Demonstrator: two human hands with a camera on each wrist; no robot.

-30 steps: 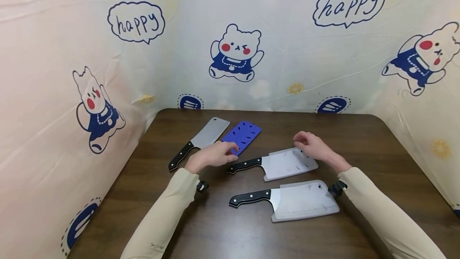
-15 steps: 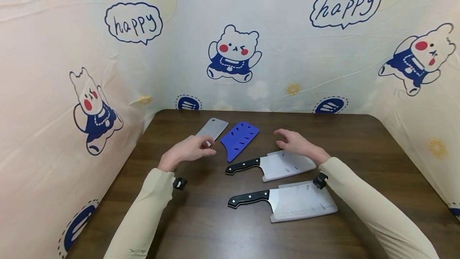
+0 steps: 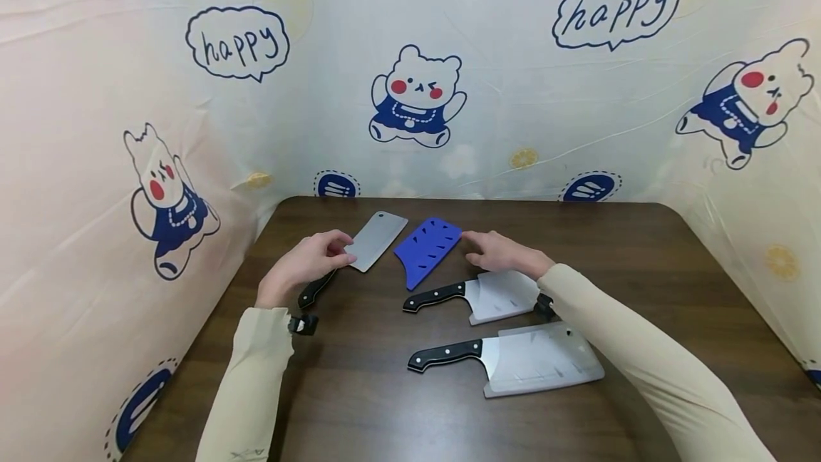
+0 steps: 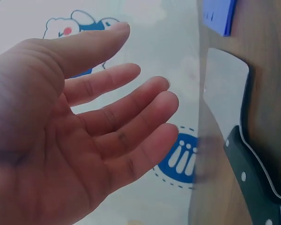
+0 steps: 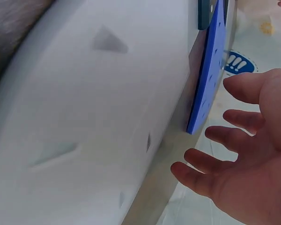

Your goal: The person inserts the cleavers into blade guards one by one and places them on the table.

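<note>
The left hand (image 3: 314, 259) hovers over the bare cleaver (image 3: 377, 239), covering the part where its blade meets the black handle. In the left wrist view the fingers are spread and relaxed, with the cleaver (image 4: 227, 89) apart from them to the right. A blue blade sheath (image 3: 428, 249) with small triangular holes lies to the right of that cleaver. The right hand (image 3: 503, 252) is at the sheath's right edge, its fingertips close to it in the head view. From the right wrist, the hand (image 5: 243, 154) shows loosely extended fingers and an empty palm beside the blue sheath (image 5: 208, 79).
Two more cleavers with black handles lie nearer on the brown wooden table (image 3: 359, 391), each in a whitish sheath: the middle cleaver (image 3: 503, 294) under the right forearm and the front cleaver (image 3: 539, 358). A printed curtain (image 3: 545, 105) surrounds the table's back and sides.
The left hand has moved left from near the blue sheath to the bare cleaver. The right hand has moved left from the middle cleaver to the blue sheath's edge.
</note>
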